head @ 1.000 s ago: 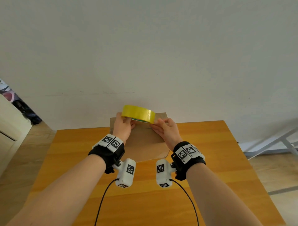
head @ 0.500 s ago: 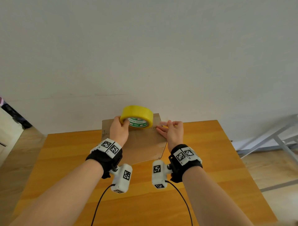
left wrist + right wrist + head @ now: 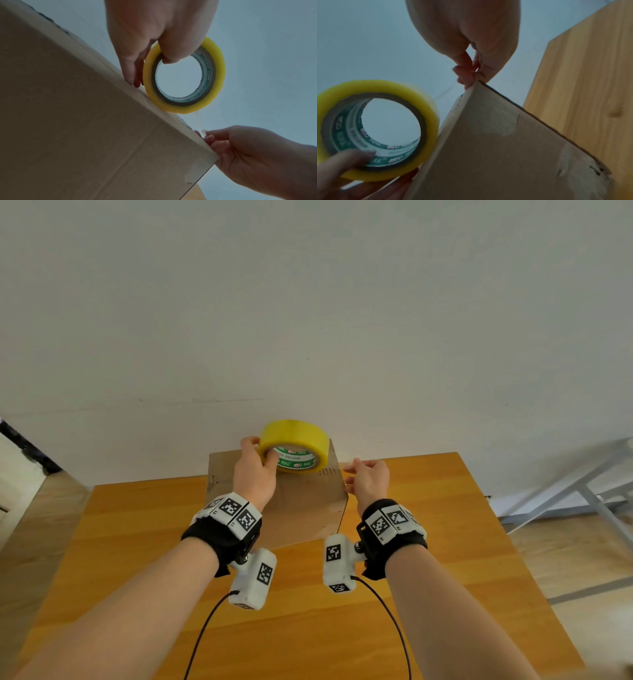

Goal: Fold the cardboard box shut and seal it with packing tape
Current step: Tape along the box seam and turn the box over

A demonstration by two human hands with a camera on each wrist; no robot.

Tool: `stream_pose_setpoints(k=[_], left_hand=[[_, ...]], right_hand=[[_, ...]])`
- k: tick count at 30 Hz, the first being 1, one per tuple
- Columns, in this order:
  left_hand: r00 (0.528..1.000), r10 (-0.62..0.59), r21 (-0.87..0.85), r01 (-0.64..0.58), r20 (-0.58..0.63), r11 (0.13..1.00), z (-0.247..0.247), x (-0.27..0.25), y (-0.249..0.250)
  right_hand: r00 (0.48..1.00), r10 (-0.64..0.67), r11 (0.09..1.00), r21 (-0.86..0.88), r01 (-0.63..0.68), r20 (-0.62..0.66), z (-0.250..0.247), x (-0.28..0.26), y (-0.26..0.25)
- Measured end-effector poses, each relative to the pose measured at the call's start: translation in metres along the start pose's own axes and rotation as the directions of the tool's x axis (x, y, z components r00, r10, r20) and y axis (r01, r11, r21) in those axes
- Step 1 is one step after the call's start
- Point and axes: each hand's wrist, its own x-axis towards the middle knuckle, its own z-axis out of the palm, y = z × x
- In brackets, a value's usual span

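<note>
A brown cardboard box (image 3: 301,508) stands at the far edge of the wooden table (image 3: 428,542), against the wall. My left hand (image 3: 260,448) holds a yellow tape roll (image 3: 301,436) on edge on the box top, thumb inside the core. In the left wrist view the tape roll (image 3: 217,75) touches the top edge of the box (image 3: 85,121). My right hand (image 3: 356,470) is at the box's top right corner. Its fingertips (image 3: 469,75) pinch together there on the tape end, and a faint clear strip runs back to the roll (image 3: 385,86).
The white wall rises directly behind the box. A grey metal frame (image 3: 582,491) stands on the floor to the right of the table. Two black cables hang from my wrist cameras over the near half of the tabletop.
The roll has tipped from lying flat to standing on edge in my left hand. My right hand has moved away from the roll to the box's right corner.
</note>
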Motion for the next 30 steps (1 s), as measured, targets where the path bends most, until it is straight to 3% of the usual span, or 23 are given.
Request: stream_pose_setpoints(k=[12,19,30], left_hand=[[0.995,0.085,0.121,-0.090,0.047,0.989,0.001,0.001,0.002],[0.993,0.085,0.115,-0.095,0.087,0.989,-0.002,0.002,0.002],[0.984,0.066,0.099,-0.082,0.164,0.992,-0.011,0.008,-0.001]], right_hand=[[0.999,0.037,0.998,-0.056,-0.037,0.008,-0.001,0.013,0.004],[1.000,0.010,0.949,-0.315,-0.008,0.003,0.007,0.028,0.018],[0.979,0.173,0.930,-0.344,-0.127,0.108,0.013,0.028,0.019]])
